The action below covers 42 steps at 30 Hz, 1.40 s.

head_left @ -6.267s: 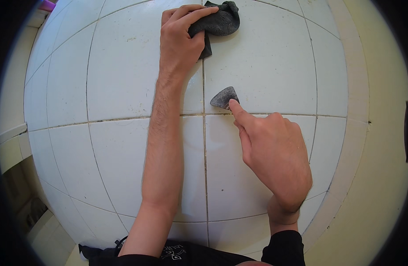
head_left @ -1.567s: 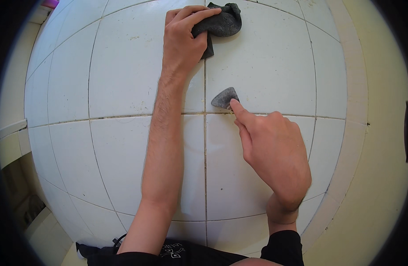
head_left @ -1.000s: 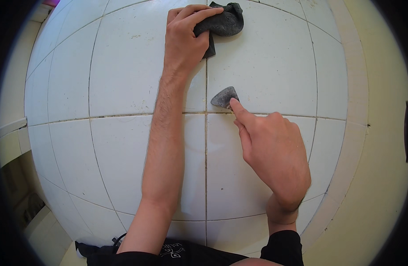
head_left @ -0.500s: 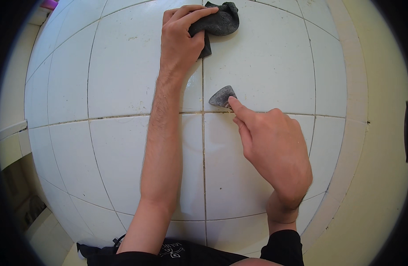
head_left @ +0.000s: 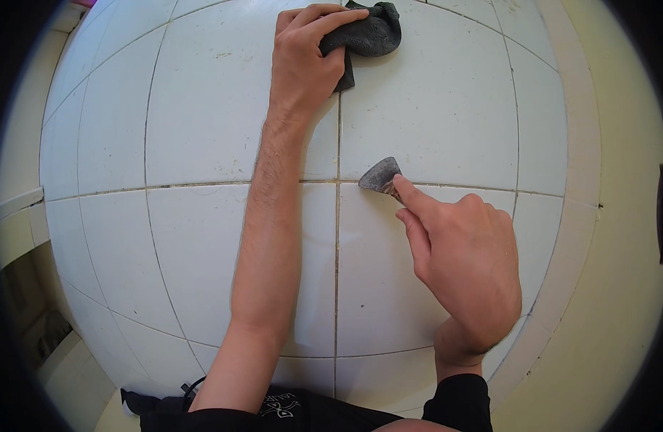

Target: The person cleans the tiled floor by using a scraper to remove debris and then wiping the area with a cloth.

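My left hand (head_left: pixel 307 57) is closed on a dark grey cloth (head_left: pixel 371 34) against the white tiles (head_left: pixel 432 93), near the top of the view. One flap of the cloth hangs down below my thumb. Lower and to the right, my right hand (head_left: pixel 468 252) grips a scraper (head_left: pixel 380 175) with a grey, flared metal blade. My index finger is stretched along the blade, and the handle is hidden in my fist. The blade's edge points up and left, close to a horizontal grout line just right of where two grout lines cross.
Dirty grout lines divide the tiled surface, and small specks and crumbs dot the tiles. A pale border (head_left: pixel 578 180) and a cream wall (head_left: pixel 630 216) run along the right. At the lower left is a dark recess (head_left: pixel 33 309) beside a ledge.
The scraper and my right hand have moved down and to the right, from above the horizontal grout line to about level with it. My left hand, still on the cloth, has shifted slightly right.
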Motion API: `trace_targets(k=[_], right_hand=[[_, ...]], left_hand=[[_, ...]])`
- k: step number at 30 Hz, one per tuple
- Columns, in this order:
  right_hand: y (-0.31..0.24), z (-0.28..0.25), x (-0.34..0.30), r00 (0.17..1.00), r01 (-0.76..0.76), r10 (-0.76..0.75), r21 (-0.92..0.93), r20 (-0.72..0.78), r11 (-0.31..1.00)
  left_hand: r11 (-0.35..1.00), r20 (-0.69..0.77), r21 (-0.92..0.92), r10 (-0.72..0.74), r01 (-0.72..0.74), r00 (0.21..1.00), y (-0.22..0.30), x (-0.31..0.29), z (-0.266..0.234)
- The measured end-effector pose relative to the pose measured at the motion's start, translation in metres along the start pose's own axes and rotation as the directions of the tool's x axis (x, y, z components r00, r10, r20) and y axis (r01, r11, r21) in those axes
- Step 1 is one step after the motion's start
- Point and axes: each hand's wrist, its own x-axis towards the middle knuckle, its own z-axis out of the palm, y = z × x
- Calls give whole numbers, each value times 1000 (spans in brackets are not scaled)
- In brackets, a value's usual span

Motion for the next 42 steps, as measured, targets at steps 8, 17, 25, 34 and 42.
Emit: trace_targets(k=[8, 17, 25, 34, 42], right_hand=[[0, 0, 2, 1000, 12, -12, -1, -2, 1000], [-2, -1, 3, 1000, 24, -24, -15, 0, 1000], [-3, 1, 3, 999, 42, -42, -14, -9, 999], [5, -3, 0, 1000, 22, -22, -16, 0, 1000], [6, -4, 0, 998, -49, 49, 0, 38, 999]], left_hand=[[999, 0, 32, 21, -21, 1000, -1, 2, 1], [999, 4, 36, 9, -9, 1000, -1, 1, 1], [1000, 5, 23, 8, -8, 1000, 0, 1, 0], [1000, -2, 28, 12, -12, 1000, -2, 0, -1], [1000, -2, 7, 0, 0, 1000, 1, 2, 0]])
